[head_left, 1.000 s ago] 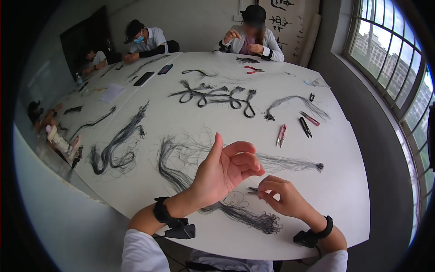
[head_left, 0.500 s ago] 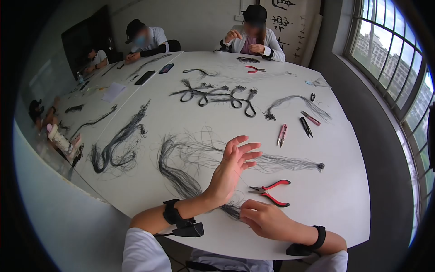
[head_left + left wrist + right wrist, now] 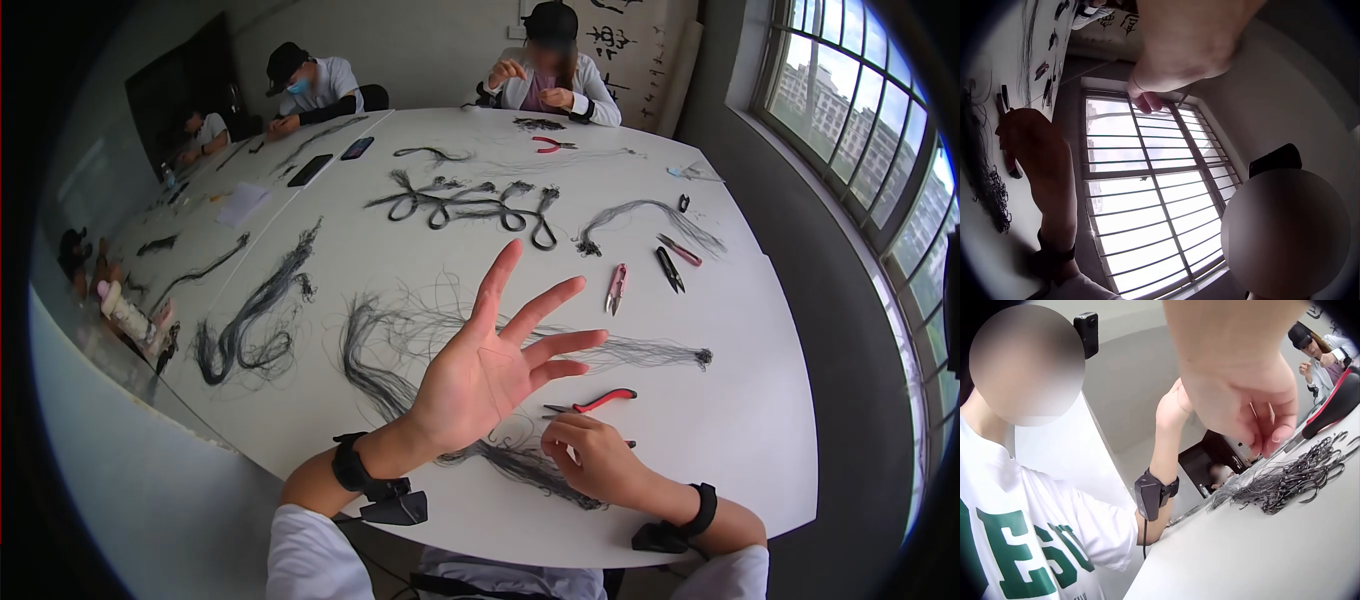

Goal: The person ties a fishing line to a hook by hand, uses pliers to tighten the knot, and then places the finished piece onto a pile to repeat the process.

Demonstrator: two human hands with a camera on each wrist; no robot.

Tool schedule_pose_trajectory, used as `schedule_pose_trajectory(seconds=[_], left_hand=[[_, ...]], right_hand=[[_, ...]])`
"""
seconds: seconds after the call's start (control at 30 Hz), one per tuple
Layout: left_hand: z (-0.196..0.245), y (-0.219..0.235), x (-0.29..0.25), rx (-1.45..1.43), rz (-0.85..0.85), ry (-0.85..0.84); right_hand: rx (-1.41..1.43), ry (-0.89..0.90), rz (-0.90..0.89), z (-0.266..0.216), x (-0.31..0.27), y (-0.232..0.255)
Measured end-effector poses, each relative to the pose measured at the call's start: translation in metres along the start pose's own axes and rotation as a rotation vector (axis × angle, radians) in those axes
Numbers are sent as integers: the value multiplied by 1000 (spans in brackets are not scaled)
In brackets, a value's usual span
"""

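Note:
My left hand (image 3: 478,375) is raised over the table with fingers spread and palm showing. Thin fishing line (image 3: 1085,74) runs between the two hands in the left wrist view; a fine strand crosses the left palm in the head view. My right hand (image 3: 595,460) pinches the line with thumb and fingers bent together, low over a bundle of dark fishing hooks (image 3: 1285,481) on lines. Red-handled pliers (image 3: 608,398) lie just beyond it, partly hidden by the hand. The bundle's dark lines (image 3: 375,375) stretch away to the left behind my left hand.
Pink thread snips (image 3: 618,288) and black snips (image 3: 670,270) lie to the right, beyond another line bundle (image 3: 660,350). Looped dark bundles (image 3: 470,212) lie mid-table, a loose one (image 3: 255,310) to the left. Other people (image 3: 550,75) sit around the white table (image 3: 730,420).
My left hand turned palm toward the view and spread its fingers. The right hand dropped from the pliers to the hook bundle, then rose slightly and covers part of the pliers again.

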State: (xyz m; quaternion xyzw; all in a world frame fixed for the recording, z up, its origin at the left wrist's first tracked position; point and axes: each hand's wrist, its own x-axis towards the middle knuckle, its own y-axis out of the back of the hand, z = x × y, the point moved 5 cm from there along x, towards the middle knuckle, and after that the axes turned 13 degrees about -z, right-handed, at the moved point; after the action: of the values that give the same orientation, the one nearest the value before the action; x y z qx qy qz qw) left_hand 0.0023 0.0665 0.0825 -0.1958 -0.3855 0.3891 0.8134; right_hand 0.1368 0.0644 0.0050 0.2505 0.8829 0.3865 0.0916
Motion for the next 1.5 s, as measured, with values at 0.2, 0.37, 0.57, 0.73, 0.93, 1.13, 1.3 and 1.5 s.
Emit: schedule_pose_trajectory(seconds=[0.2, 0.37, 0.57, 0.73, 0.93, 1.13, 1.3, 1.5], left_hand=[[1, 28, 0, 355, 76, -63], [3, 52, -2, 859, 175, -132], [-11, 54, -2, 961, 218, -29], [-2, 62, -7, 686, 333, -95], [7, 85, -17, 662, 504, -149], [-25, 56, -7, 988, 165, 168], [-72, 18, -21, 694, -290, 699], [-89, -21, -48, 113, -740, 966]], right_hand=[[-3, 101, -8, -16, -4, 5], [-22, 155, 99, -53, -18, 27], [-23, 254, 98, -79, -36, 56], [70, 195, 359, -66, -41, 65], [86, 275, 105, -75, -46, 72], [298, 335, 102, -79, -49, 84], [113, 335, 254, -85, -57, 112], [-212, 361, 456, -76, -61, 132]])
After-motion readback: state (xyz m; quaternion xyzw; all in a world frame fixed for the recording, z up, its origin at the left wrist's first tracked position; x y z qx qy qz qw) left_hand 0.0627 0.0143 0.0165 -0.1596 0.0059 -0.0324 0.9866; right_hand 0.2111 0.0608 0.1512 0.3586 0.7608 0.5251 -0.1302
